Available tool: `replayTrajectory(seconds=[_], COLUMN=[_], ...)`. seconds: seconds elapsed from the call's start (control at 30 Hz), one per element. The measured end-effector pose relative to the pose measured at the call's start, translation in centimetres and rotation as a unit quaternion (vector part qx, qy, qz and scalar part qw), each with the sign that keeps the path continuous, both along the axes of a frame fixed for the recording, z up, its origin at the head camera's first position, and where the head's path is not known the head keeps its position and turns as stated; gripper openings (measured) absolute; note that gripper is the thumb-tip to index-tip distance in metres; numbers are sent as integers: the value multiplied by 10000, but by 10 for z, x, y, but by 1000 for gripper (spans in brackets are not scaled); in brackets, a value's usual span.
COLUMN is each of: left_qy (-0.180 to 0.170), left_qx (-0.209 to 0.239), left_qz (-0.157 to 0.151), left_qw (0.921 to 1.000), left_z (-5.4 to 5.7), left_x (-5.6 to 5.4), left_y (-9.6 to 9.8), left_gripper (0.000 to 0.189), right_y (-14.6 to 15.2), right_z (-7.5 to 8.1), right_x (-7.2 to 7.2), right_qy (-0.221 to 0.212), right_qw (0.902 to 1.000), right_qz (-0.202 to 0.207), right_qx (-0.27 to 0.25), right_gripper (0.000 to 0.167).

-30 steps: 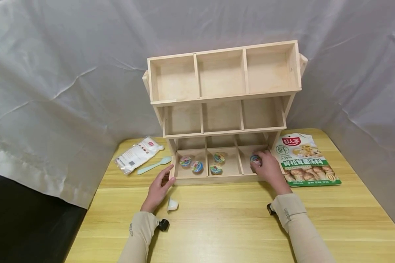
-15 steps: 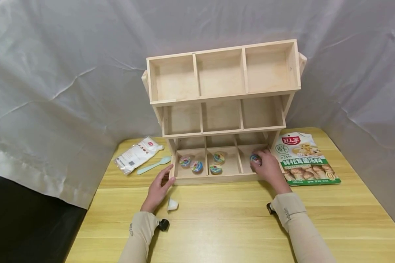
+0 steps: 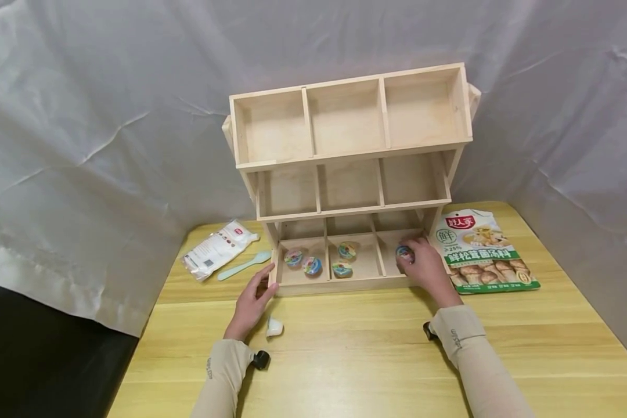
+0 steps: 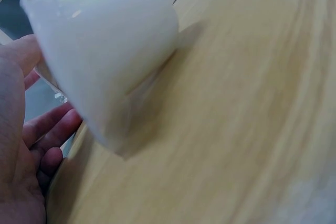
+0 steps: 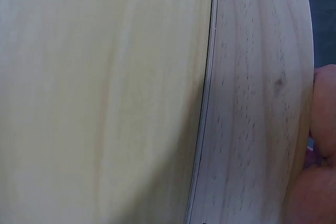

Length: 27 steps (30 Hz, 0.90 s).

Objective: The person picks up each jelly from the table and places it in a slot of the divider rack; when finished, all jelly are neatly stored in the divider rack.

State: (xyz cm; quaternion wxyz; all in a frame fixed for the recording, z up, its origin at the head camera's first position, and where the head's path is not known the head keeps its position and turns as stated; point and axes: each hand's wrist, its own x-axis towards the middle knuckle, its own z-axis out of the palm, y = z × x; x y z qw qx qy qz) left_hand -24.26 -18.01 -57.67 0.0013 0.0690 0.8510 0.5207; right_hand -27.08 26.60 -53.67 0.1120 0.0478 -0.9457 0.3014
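Observation:
My right hand [image 3: 429, 270] grips a small jelly cup [image 3: 404, 253] with a colourful lid, inside the bottom right compartment of a three-tier wooden rack [image 3: 339, 287]. In the right wrist view, the rack's front board hides the cup, and only part of the fingers [image 5: 324, 114] shows. At the rack's lower left corner, my left hand [image 3: 249, 305] touches the wood with relaxed fingers and thumb. Two jelly cups [image 3: 312, 266] lie in the bottom left compartment, and two more jelly cups [image 3: 342, 269] in the middle one. A whitish cup [image 4: 110, 51] lies on its side beside my left wrist.
Left of the rack lie a white plastic packet [image 3: 219, 249] and a pale green spoon [image 3: 244, 266]. A mushroom soup seasoning pouch [image 3: 488, 255] lies to the right. Grey cloth [image 3: 136, 116] hangs behind and at both sides of the wooden table [image 3: 355, 360].
The head view has shifted very slightly. Both hands stay where they were, with the right still holding the jelly cup in the bottom right compartment.

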Motion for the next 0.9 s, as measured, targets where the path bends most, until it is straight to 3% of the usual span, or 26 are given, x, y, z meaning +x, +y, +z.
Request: replayTrajectory(seconds=[0.57,0.67,0.9], left_qy=[-52,-112,-139], left_qx=[74,72,-106], left_qz=[63,71,-63], left_qw=[9999,9999,9998], left_z=[0,7,37], left_x=[0,3,15], left_y=[2,4,10], left_gripper=[54,54,56], right_y=[1,0,-1], right_z=[-2,-1,-1], right_x=[1,1,1], right_qy=[-66,-75,-46], right_qw=[10000,10000,10000], right_qz=[53,30,29], right_qx=[5,12,-1], right_gripper=[42,42,42])
